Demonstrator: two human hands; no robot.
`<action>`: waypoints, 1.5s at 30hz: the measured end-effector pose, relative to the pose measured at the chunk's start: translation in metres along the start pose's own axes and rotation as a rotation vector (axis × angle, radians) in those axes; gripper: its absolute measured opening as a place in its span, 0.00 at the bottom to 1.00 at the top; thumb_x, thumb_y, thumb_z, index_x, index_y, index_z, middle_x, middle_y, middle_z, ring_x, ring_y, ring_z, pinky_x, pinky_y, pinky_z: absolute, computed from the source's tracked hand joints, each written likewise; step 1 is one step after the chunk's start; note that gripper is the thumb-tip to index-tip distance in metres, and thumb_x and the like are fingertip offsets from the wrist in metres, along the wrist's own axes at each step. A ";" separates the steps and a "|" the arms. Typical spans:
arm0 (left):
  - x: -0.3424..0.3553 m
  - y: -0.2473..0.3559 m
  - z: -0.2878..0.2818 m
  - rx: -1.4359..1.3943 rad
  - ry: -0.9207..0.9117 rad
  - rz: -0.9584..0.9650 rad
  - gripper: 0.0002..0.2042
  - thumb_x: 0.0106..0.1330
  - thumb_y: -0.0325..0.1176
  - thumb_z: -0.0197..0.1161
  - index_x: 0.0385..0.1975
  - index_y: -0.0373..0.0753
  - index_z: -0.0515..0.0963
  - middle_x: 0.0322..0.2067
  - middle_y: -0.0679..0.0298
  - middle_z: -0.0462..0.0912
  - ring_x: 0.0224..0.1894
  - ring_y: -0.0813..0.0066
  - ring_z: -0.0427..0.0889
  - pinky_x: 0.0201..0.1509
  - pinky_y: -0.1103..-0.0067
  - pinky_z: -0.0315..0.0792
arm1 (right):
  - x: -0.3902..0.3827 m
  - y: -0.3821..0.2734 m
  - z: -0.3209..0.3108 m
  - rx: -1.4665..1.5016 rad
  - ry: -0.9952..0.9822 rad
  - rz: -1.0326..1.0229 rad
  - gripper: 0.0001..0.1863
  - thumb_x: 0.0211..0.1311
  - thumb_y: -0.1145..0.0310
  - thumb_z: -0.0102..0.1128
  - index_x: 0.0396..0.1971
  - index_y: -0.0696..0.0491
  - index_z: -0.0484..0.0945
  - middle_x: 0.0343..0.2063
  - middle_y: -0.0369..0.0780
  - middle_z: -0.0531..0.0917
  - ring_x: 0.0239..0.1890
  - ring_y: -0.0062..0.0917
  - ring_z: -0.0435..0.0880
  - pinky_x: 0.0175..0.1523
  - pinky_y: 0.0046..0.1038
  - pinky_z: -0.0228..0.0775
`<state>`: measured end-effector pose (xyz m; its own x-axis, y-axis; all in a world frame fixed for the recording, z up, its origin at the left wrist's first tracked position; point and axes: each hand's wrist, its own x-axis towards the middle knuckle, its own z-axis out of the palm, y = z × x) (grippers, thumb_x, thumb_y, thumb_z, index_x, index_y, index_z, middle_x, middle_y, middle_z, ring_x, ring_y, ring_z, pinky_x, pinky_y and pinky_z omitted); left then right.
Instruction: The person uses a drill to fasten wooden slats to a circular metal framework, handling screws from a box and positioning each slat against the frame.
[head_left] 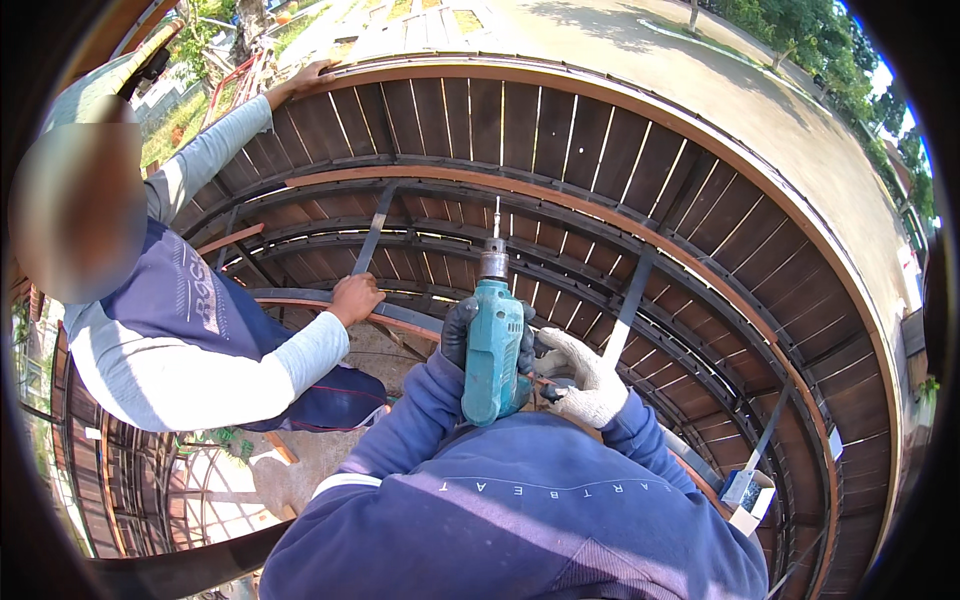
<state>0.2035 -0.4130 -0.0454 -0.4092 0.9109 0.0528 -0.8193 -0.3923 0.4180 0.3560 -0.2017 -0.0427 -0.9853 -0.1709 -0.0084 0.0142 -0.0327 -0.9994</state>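
Observation:
A teal power drill (490, 350) stands out in front of my chest, its metal chuck (494, 258) and slim bit (497, 215) pointing away from me. My left hand (456, 332), in a dark glove, is wrapped around the drill body, and dark fingertips show on its right side. Just right of the drill is my right hand (590, 380), in a pale knit glove. Its fingers and thumb are curved but spread apart. A small dark part (552, 390) lies by the thumb; whether I touch it is unclear. The drill's handle is mostly hidden.
A curved, tiered frame of dark slats and metal bars (630, 300) surrounds me. At left a co-worker rests one hand (310, 78) on the top rim (450, 65) and another (355, 298) on a lower curved rail. An opened small box (748, 495) sits at lower right.

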 end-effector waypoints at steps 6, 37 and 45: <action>0.044 -0.020 0.022 -0.081 0.057 0.134 0.38 0.63 0.66 0.63 0.58 0.34 0.75 0.41 0.47 0.86 0.43 0.51 0.88 0.54 0.54 0.84 | -0.009 -0.033 -0.007 -0.443 -0.013 -0.216 0.66 0.46 0.42 0.80 0.78 0.62 0.52 0.70 0.53 0.70 0.68 0.40 0.75 0.72 0.37 0.66; 0.203 0.200 -0.018 -0.142 -0.069 -0.024 0.31 0.63 0.57 0.67 0.51 0.32 0.78 0.40 0.48 0.85 0.42 0.51 0.89 0.47 0.55 0.86 | 0.228 -0.106 0.034 -0.986 0.831 -0.128 0.52 0.48 0.73 0.73 0.76 0.59 0.59 0.49 0.53 0.84 0.49 0.48 0.86 0.54 0.40 0.79; 0.231 0.236 -0.044 -0.229 -0.132 -0.091 0.34 0.64 0.57 0.66 0.54 0.28 0.76 0.44 0.43 0.84 0.45 0.48 0.89 0.51 0.54 0.87 | 0.278 -0.111 0.028 -1.047 0.852 -0.081 0.52 0.46 0.72 0.74 0.74 0.62 0.60 0.47 0.53 0.84 0.47 0.48 0.86 0.53 0.40 0.79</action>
<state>-0.1020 -0.3009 0.0251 -0.2861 0.9467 0.1480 -0.9261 -0.3128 0.2109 0.0855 -0.2735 0.0668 -0.7808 0.4673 0.4148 0.1922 0.8113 -0.5522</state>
